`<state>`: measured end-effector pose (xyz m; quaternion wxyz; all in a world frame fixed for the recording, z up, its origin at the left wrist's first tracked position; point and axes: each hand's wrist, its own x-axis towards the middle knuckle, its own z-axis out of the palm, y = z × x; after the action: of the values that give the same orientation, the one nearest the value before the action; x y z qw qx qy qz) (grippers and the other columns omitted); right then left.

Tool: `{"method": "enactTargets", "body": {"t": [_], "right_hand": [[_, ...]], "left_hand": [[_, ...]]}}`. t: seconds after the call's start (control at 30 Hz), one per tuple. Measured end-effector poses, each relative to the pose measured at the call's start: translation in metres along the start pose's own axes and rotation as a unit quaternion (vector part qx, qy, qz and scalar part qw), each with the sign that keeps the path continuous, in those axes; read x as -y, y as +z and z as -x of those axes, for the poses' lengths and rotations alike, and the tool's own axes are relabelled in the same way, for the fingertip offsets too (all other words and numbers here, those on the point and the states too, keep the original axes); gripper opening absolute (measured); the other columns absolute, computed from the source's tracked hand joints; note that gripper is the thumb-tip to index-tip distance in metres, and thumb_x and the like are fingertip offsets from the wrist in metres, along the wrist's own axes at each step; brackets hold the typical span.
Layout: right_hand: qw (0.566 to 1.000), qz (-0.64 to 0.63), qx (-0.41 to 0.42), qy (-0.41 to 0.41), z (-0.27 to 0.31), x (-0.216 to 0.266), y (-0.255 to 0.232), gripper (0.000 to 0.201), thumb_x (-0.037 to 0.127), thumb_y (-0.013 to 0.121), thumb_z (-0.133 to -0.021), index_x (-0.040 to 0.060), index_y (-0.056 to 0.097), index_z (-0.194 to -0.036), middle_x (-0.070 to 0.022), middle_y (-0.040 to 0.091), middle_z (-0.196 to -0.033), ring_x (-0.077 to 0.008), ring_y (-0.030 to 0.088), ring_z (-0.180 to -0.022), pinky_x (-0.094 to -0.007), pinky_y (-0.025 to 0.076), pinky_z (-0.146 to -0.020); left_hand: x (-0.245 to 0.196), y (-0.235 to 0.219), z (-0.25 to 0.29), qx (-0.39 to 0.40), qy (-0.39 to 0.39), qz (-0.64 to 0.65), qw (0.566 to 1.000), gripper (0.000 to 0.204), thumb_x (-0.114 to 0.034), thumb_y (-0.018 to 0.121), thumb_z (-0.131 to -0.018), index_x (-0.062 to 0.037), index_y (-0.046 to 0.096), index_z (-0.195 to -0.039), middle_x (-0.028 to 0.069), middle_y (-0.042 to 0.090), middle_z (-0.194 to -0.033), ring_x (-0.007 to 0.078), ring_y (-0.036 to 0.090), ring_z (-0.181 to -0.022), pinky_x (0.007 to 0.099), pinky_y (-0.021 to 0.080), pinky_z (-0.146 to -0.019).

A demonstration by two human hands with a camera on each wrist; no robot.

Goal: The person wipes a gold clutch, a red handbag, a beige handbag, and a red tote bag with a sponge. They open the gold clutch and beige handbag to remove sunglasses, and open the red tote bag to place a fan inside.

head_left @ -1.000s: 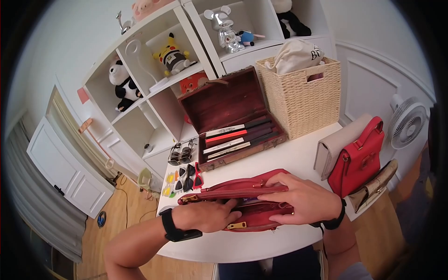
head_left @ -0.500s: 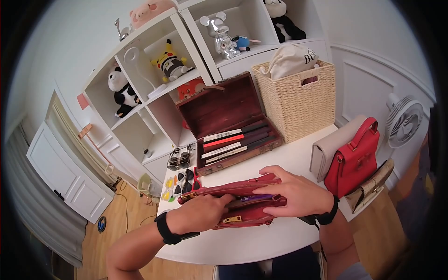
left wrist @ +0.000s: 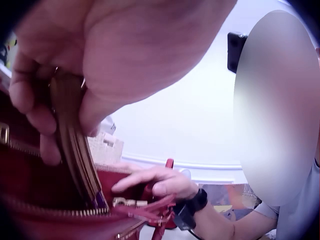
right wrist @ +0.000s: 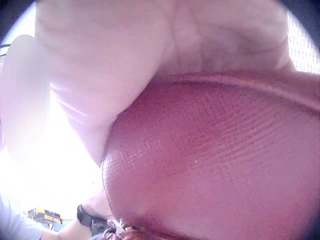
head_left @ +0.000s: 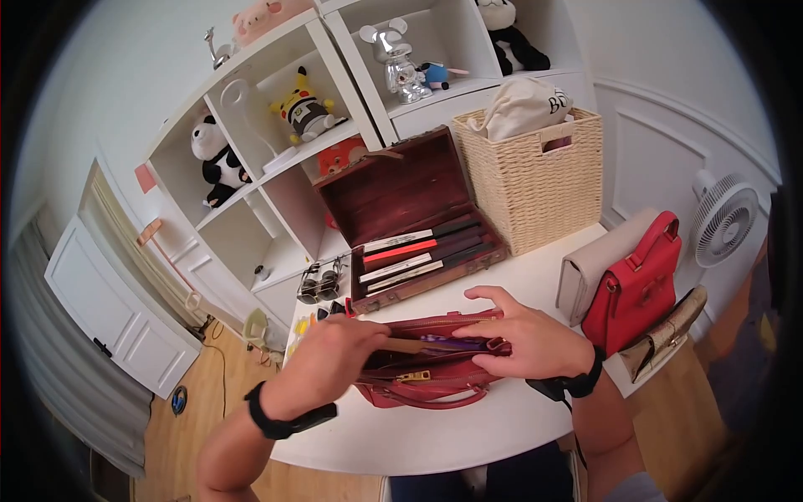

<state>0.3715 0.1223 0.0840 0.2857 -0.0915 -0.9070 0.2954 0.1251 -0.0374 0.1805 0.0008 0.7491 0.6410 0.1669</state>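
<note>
A red handbag (head_left: pixel 374 395) with gold zippers lies unzipped on the white table, its mouth facing up. Over its left side, my left hand (head_left: pixel 330 360) pinches the end of a brown, layered-rib folding fan (left wrist: pixel 75 132) between thumb and fingers. The fan's far end, with some purple on it, dips inside the bag. At the bag's right end, my right hand (head_left: pixel 544 341) grips the rim, thumb toward the front and fingers over the back part. In the right wrist view, its palm lies against the red leather (right wrist: pixel 210 160).
Behind the bag stands an open wooden case (head_left: pixel 393 192) of long slim items. Sunglasses (head_left: pixel 320 284) sit at the left table edge, partly behind my left hand. A woven basket (head_left: pixel 535 192) is at the back; a red bag (head_left: pixel 634 293) and other bags stand at right.
My left hand has come up and leftward from inside the handbag, now with the brown folding fan showing in its fingers. My right hand stays at the bag's right end.
</note>
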Motion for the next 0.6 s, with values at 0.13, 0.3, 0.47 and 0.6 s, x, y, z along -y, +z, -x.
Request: {"method": "enactTargets", "body": {"t": [0.13, 0.3, 0.47, 0.6], "right_hand": [[0.998, -0.045, -0.011, 0.034, -0.003, -0.001, 0.0, 0.037, 0.028, 0.07, -0.087, 0.0095, 0.074, -0.119, -0.0225, 0.048, -0.143, -0.0332, 0.068, -0.103, -0.0379, 0.054, -0.092], [0.992, -0.089, -0.064, 0.069, -0.01, -0.012, 0.01, 0.026, 0.023, 0.068, -0.089, 0.0094, 0.077, -0.109, -0.0174, 0.062, -0.122, -0.03, 0.068, -0.091, -0.0361, 0.054, -0.085], [0.978, -0.14, -0.157, 0.006, -0.018, -0.031, 0.024, 0.021, 0.02, 0.073, -0.088, 0.0035, 0.076, -0.102, -0.0127, 0.065, -0.101, -0.0262, 0.064, -0.085, -0.0336, 0.053, -0.079], [0.96, -0.121, -0.24, -0.076, -0.024, -0.051, 0.036, 0.034, 0.022, 0.079, -0.086, 0.0018, 0.067, -0.11, -0.0096, 0.064, -0.101, -0.0203, 0.064, -0.089, -0.0306, 0.052, -0.082]], "left_hand": [[-0.005, -0.059, 0.017, 0.014, -0.144, 0.029, 0.989, 0.021, -0.015, 0.065, -0.094, -0.0023, 0.075, -0.107, 0.0192, 0.071, -0.085, 0.0337, 0.066, -0.083, 0.0384, 0.051, -0.078], [0.05, -0.113, 0.032, -0.128, -0.198, 0.152, 0.96, 0.026, -0.014, 0.063, -0.097, 0.0044, 0.074, -0.111, 0.0013, 0.072, -0.092, 0.0087, 0.053, -0.078, 0.0256, 0.046, -0.075], [0.147, -0.056, -0.012, -0.252, -0.206, 0.232, 0.917, 0.027, -0.017, 0.061, -0.1, 0.0036, 0.075, -0.111, 0.0022, 0.072, -0.088, 0.0099, 0.054, -0.077, 0.026, 0.046, -0.073], [0.228, 0.035, -0.052, -0.225, -0.254, 0.212, 0.916, 0.027, -0.019, 0.065, -0.096, 0.0037, 0.075, -0.108, 0.0012, 0.068, -0.084, 0.0094, 0.054, -0.072, 0.0271, 0.046, -0.066]]}}
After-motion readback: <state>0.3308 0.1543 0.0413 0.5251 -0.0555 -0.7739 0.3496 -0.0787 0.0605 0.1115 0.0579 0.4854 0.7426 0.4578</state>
